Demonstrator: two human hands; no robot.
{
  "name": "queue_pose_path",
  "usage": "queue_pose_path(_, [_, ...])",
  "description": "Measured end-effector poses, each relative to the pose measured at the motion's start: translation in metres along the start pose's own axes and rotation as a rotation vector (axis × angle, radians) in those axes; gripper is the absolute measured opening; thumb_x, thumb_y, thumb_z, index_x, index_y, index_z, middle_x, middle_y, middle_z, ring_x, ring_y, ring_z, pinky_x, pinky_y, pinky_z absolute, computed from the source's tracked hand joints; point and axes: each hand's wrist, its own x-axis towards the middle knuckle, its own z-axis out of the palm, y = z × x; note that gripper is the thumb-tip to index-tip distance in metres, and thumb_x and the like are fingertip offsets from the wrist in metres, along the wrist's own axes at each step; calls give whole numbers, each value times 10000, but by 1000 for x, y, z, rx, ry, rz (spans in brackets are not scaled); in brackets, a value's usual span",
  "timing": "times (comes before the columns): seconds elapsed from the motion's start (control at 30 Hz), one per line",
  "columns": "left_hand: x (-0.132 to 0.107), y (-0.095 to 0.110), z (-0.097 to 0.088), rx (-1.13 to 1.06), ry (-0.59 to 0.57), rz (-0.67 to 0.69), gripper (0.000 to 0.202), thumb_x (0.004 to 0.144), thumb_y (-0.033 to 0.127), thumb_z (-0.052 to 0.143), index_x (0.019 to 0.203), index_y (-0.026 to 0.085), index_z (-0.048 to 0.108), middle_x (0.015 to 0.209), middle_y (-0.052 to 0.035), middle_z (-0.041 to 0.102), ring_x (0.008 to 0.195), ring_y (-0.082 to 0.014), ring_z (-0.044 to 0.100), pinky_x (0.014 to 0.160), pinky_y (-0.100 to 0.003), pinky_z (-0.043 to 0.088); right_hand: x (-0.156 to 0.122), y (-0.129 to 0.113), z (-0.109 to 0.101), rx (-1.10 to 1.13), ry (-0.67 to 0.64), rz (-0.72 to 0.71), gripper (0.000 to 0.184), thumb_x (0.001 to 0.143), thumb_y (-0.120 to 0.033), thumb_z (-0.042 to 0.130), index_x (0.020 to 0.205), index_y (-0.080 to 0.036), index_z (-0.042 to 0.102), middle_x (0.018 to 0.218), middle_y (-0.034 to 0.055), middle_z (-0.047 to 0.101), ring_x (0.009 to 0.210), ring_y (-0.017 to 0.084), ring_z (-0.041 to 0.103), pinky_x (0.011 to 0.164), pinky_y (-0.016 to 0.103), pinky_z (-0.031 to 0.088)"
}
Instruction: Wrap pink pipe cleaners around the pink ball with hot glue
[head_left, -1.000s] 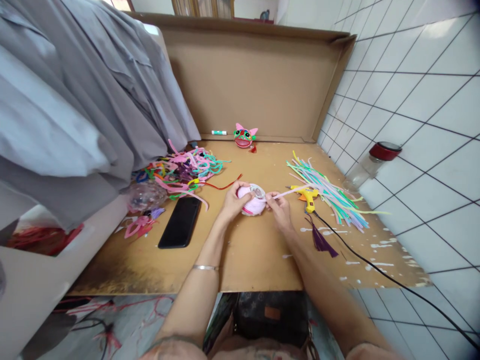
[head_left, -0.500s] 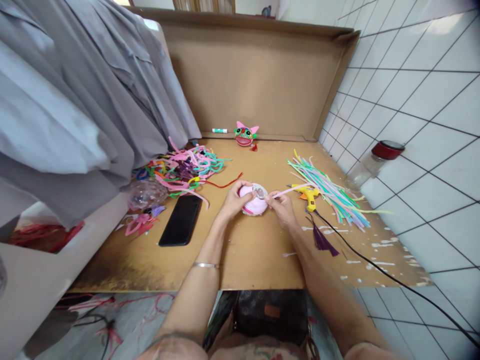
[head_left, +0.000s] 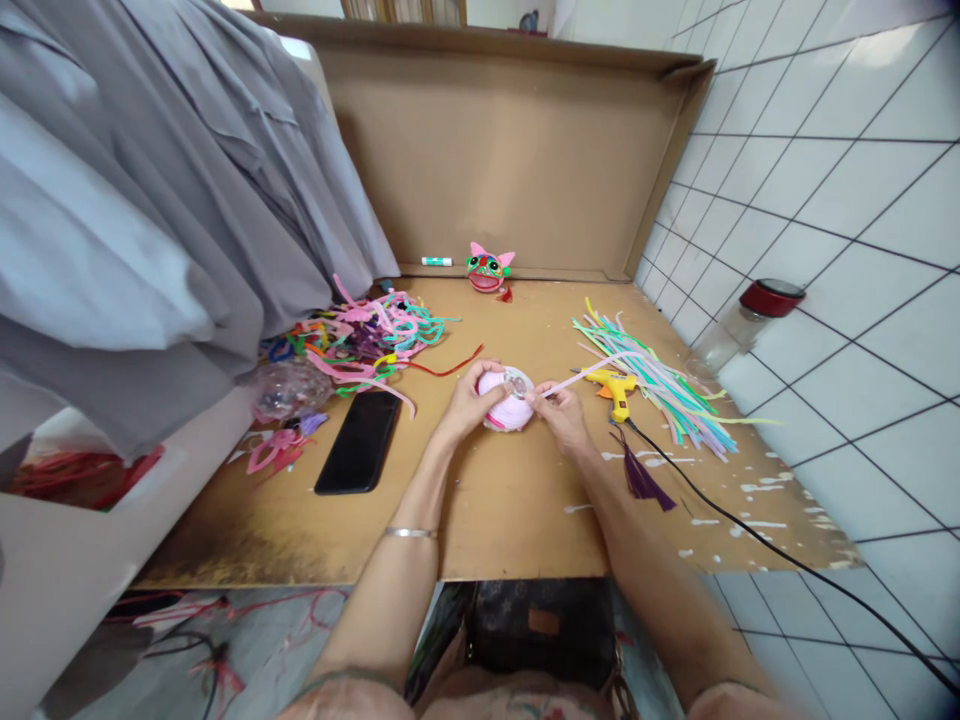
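Observation:
My left hand (head_left: pixel 474 398) grips the left side of a round, pale-pink coiled piece (head_left: pixel 511 412) with a clear centre, its thumb lying across the top. At the piece's right edge, my right hand (head_left: pixel 556 410) pinches a pale-pink pipe cleaner (head_left: pixel 589 371), whose free end runs up to the right. The fingertips of both hands are close together at the piece, just above the table. To the right lies a yellow glue gun (head_left: pixel 616 390) with a black cord. A purple tassel (head_left: pixel 645 475) lies below it.
A bundle of pastel pipe cleaners (head_left: pixel 664 385) lies at right, near a red-lidded jar (head_left: pixel 742 325). A black phone (head_left: pixel 360 442) and a tangled heap of pipe cleaners (head_left: pixel 375 330) are at left. A pink-eared animal-head craft (head_left: pixel 489 268) and a glue stick (head_left: pixel 436 262) stand by the cardboard (head_left: pixel 495 160).
The pipe cleaner's free end has swung slightly upward and now bends more. My right fingers have shifted a little left along the round piece. The whole view has moved slightly.

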Motion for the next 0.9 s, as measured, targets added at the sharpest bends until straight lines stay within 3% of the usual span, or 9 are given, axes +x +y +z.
queue_pose_path(0.23, [-1, -1, -1, 40, -15, 30, 393, 676, 422, 704, 969, 182, 599, 1281, -108, 616, 1133, -253, 600, 992, -380, 455, 1, 3, -2, -31, -2, -17, 413, 533, -502, 832, 662, -196, 585, 541, -63, 509, 497, 75, 409, 491, 221, 317])
queue_pose_path(0.47, [2, -11, -4, 18, -18, 79, 368, 834, 522, 565, 945, 177, 631, 1253, -99, 639, 1105, -221, 614, 987, -348, 456, 1, 3, -2, -34, 6, -11, 423, 513, -501, 843, 653, -195, 588, 548, -48, 534, 514, 87, 437, 492, 223, 336])
queue_pose_path(0.7, [3, -12, -2, -9, -13, 53, 292, 757, 406, 643, 956, 193, 622, 1245, -86, 646, 1110, -227, 624, 988, -364, 473, 1, 2, 0, -20, 4, 0, 433, 511, -524, 828, 652, -200, 578, 550, -42, 545, 514, 94, 450, 498, 229, 354])
queue_pose_path(0.9, [1, -9, -1, 61, 9, 97, 259, 777, 375, 606, 966, 199, 627, 1219, -84, 629, 1120, -240, 598, 1008, -396, 452, 1, 3, 0, -24, 14, -2, 414, 508, -498, 831, 644, -199, 580, 539, -55, 517, 512, 86, 421, 501, 225, 329])
